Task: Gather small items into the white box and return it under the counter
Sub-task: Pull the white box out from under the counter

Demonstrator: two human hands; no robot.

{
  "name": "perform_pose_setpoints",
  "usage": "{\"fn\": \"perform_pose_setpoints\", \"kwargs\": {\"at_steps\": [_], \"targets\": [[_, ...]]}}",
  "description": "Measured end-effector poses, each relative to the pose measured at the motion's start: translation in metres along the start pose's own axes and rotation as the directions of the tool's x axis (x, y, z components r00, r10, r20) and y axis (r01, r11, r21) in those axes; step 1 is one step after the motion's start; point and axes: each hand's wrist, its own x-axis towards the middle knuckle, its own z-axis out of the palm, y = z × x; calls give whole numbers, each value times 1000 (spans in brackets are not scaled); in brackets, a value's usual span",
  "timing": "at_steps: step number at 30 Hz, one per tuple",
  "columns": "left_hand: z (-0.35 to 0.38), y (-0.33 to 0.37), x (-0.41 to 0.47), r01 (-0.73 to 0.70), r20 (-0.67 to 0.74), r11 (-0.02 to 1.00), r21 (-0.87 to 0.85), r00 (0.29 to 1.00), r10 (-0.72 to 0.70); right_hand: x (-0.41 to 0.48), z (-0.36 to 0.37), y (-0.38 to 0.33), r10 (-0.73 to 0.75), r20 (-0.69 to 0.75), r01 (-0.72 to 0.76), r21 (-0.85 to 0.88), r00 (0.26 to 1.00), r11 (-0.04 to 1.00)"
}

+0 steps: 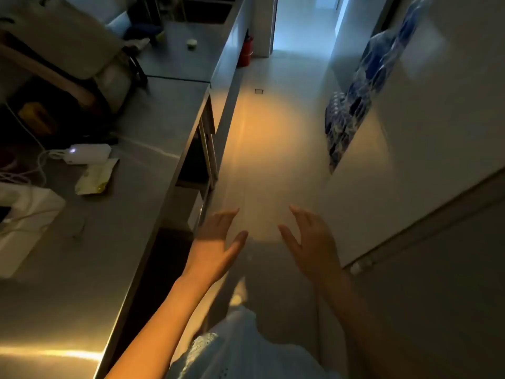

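My left hand (216, 242) and my right hand (311, 242) are stretched out over the floor in the aisle, palms facing each other, fingers spread, holding nothing. To the left runs the grey steel counter (153, 149), with dark open space under it (194, 157). A white boxy object (21, 228) sits at the counter's left edge, partly cut off; I cannot tell if it is the white box. A white charger-like device (87, 154) and a pale yellow-green packet (95, 177) lie on the countertop.
A dark bag and beige cushion (62, 50) crowd the counter's far left. A small green-white cup (192, 44) stands farther back. A red fire extinguisher (246, 51) stands on the floor by the cabinet. White cupboards (410, 132) with stacked water bottles (347, 113) line the right.
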Motion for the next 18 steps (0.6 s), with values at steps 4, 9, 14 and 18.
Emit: {"fn": "perform_pose_setpoints", "kwargs": {"at_steps": [4,9,14,18], "targets": [[-23,-17,73,-74,8,990,121,997,74,75,0,-6,16,0,-16,22,1000,1000],[-41,-34,155,-82,-33,989,126,996,86,164,8,-4,-14,-3,15,49,1000,999],[-37,-45,209,15,-105,997,71,994,-8,248,23,9,-109,30,107,68,994,992],[-18,-50,249,171,-177,982,76,972,-156,318,47,27,-237,116,229,78,965,970]]}}
